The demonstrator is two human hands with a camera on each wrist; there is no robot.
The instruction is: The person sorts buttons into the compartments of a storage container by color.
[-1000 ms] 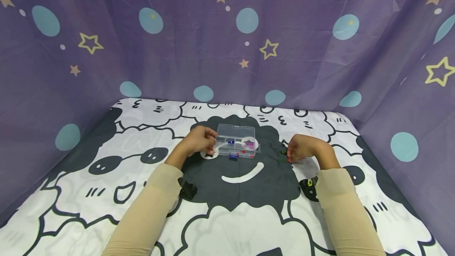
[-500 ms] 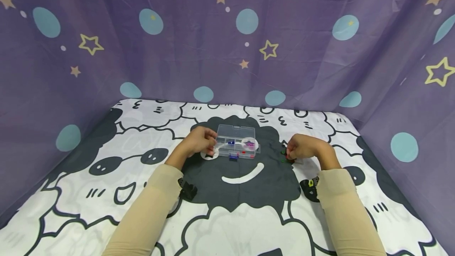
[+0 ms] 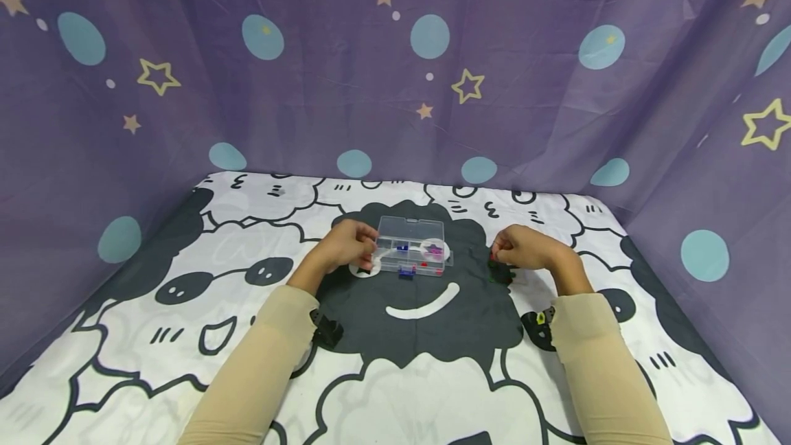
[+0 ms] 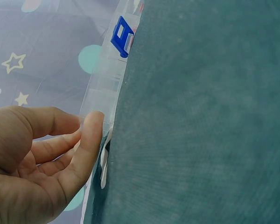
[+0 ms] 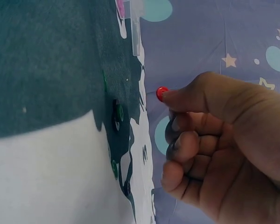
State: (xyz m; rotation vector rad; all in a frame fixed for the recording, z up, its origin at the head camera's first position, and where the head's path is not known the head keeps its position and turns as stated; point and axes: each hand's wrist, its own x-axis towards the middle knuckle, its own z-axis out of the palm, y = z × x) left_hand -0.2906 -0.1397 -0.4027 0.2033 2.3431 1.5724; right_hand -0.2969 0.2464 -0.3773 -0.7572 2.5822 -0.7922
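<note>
In the head view a clear plastic compartment box (image 3: 410,227) stands with its lid raised, near the middle of the dark sheep print. My left hand (image 3: 349,247) holds the box's left side between thumb and fingers, and the left wrist view shows the fingertips at its corner, below a blue latch (image 4: 122,36). Off to the right of the box, my right hand (image 3: 525,247) pinches a small red button (image 5: 162,94) between thumb and forefinger, its other fingers curled. Below that hand, green buttons (image 5: 120,113) and dark ones (image 5: 127,188) lie on the cloth.
Inside the box are pink pieces (image 3: 434,249), a blue piece (image 3: 402,248) and small red pieces (image 3: 423,264). A sheep-print cloth (image 3: 420,397) covers the table. A purple curtain (image 3: 346,88) hangs behind and along both sides.
My right hand has lifted from the cloth with the red button and moved slightly left and away from me. My left hand has stayed on the box.
</note>
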